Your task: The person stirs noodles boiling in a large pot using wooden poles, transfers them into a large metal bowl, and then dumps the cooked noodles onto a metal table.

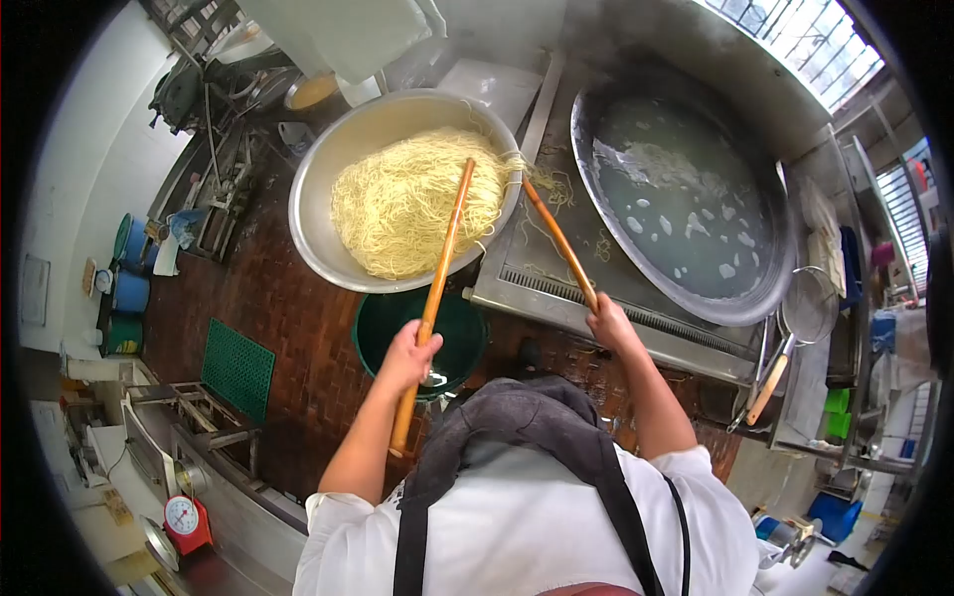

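My left hand (408,356) is closed around a long wooden stick (447,238), whose far tip rests on a heap of yellow noodles (407,204). The noodles lie in a big metal bowl (310,233). Closed as well, my right hand (612,324) grips a second wooden stick (558,234). Its far end is at the bowl's right rim, where a few noodle strands (515,164) hang. Right of the sticks, a large wok (586,164) holds cloudy water with patches of white foam.
Loose strands lie on the metal stove top (542,253). Below the bowl stands a dark green tub (370,343). A wire strainer (810,303) with a wooden handle is beside the wok. Left are a green mat (238,368) and a red scale (187,523). The brick-coloured floor (298,343) looks wet.
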Demonstrator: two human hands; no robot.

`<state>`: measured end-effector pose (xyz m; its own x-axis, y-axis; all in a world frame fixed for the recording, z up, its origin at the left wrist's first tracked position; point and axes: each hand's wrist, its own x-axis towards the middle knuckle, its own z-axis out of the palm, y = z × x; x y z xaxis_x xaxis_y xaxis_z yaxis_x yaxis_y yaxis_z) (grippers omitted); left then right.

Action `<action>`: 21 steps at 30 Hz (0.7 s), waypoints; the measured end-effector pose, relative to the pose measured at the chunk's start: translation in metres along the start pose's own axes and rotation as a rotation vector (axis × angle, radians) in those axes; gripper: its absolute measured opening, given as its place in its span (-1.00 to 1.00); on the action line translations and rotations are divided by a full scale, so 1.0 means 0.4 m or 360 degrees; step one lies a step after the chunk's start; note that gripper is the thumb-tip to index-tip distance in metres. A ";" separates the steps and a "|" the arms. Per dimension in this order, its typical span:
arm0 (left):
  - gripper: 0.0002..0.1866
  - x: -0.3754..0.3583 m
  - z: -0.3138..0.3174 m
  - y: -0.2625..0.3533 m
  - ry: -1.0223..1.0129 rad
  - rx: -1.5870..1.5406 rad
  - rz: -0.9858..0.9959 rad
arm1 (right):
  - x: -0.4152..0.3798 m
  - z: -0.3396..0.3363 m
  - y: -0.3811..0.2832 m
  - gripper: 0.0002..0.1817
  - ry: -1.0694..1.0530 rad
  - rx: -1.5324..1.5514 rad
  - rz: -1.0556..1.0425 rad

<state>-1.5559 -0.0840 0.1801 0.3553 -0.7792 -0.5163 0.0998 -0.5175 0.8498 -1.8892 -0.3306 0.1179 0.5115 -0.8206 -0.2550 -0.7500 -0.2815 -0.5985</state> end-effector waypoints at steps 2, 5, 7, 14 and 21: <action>-0.74 0.009 -0.045 0.063 0.0011 -0.0067 0.0063 | 0.081 0.002 -0.046 -0.73 0.0109 -0.0025 -0.0026; -0.74 -0.018 -0.111 0.167 0.0179 -0.0054 0.0156 | 0.089 -0.112 -0.189 -0.75 0.0179 -0.0100 -0.0216; -0.75 -0.050 -0.148 0.194 0.0218 -0.0115 0.0152 | 0.055 -0.161 -0.260 -0.77 0.0198 -0.0195 -0.0243; -0.80 -0.141 -0.160 0.014 0.0154 -0.0029 -0.0142 | -0.046 -0.223 -0.222 -0.73 -0.0045 -0.0598 -0.0130; -0.66 -0.254 -0.181 0.041 0.0101 -0.0394 -0.0140 | -0.133 -0.301 -0.216 -0.67 0.0069 -0.0447 -0.0112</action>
<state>-1.5230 0.0123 0.2542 0.3919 -0.7074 -0.5882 0.3542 -0.4741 0.8061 -1.9021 -0.3224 0.2747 0.5527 -0.8128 -0.1840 -0.8030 -0.4603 -0.3786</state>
